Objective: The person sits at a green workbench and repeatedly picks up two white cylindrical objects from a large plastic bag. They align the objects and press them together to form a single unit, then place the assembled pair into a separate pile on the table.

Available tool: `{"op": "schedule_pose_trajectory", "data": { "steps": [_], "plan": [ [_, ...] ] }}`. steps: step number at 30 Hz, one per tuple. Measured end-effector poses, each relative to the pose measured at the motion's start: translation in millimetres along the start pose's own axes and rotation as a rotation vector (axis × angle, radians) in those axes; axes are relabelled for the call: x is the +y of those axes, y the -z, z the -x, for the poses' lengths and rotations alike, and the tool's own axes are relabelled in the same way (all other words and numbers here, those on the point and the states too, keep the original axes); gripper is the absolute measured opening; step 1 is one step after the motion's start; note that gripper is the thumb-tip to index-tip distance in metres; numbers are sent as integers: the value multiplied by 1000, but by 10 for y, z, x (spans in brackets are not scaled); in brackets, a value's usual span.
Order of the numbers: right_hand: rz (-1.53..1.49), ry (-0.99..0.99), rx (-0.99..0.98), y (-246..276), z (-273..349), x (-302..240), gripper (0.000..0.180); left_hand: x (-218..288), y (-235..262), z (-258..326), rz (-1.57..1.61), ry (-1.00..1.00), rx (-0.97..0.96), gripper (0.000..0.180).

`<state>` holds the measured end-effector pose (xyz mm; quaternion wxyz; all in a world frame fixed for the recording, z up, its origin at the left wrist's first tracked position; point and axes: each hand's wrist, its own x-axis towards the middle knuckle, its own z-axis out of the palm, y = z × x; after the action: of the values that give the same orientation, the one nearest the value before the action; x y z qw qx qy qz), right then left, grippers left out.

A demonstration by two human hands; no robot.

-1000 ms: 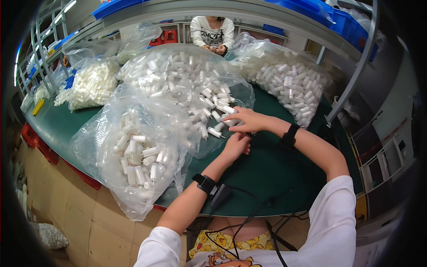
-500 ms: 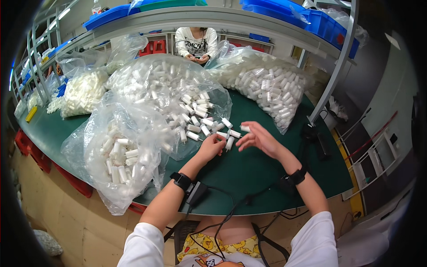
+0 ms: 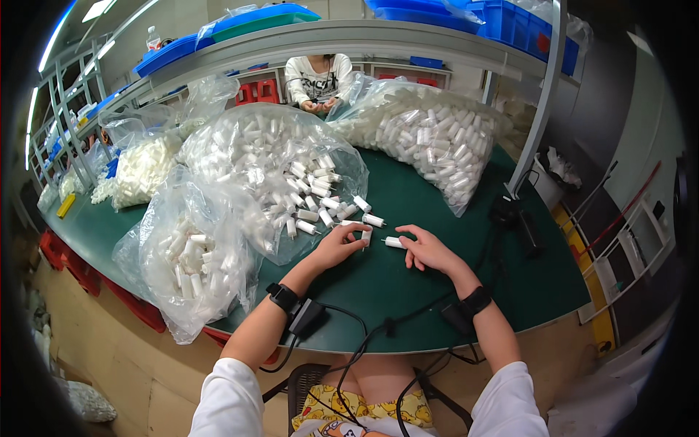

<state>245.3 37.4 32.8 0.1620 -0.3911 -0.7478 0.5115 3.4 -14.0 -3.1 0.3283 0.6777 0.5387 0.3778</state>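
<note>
My left hand [image 3: 338, 246] reaches over the green table, its fingers curled at a small white cylinder [image 3: 366, 237] with a thin pin at its lower end. Thumb and index finger appear to close on that piece, though the fingers partly cover it. A second white cylinder [image 3: 394, 242] sits between the thumb and index finger of my right hand [image 3: 429, 252], its pin pointing left; the other fingers are bent below. Beyond my left hand, several loose white cylinders [image 3: 308, 215] spill from the mouth of a large clear plastic bag [image 3: 251, 138].
Nearer on the left lies a smaller clear bag [image 3: 196, 255] of white pieces. Another full bag [image 3: 433, 138] is at the far right, beside a metal post [image 3: 542, 102]. Black cables [image 3: 389, 325] cross the green table [image 3: 524, 291]. Across it sits another person [image 3: 318, 80].
My right hand has come down toward the table with its cylinder, which now points at my left hand. My left fingers have reached over the pinned cylinder beside them. The view has shifted slightly.
</note>
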Motion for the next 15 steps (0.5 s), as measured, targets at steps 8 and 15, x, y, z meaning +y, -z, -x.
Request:
{"op": "schedule_pose_trajectory", "data": {
  "steps": [8, 15],
  "plan": [
    [282, 39, 195, 0, 15, 83, 30, 2, -30, 30, -232, -70, -26, 29],
    [-22, 196, 287, -24, -180, 314, 25, -158, -59, 33, -195, -158, 78, 21]
  ]
}}
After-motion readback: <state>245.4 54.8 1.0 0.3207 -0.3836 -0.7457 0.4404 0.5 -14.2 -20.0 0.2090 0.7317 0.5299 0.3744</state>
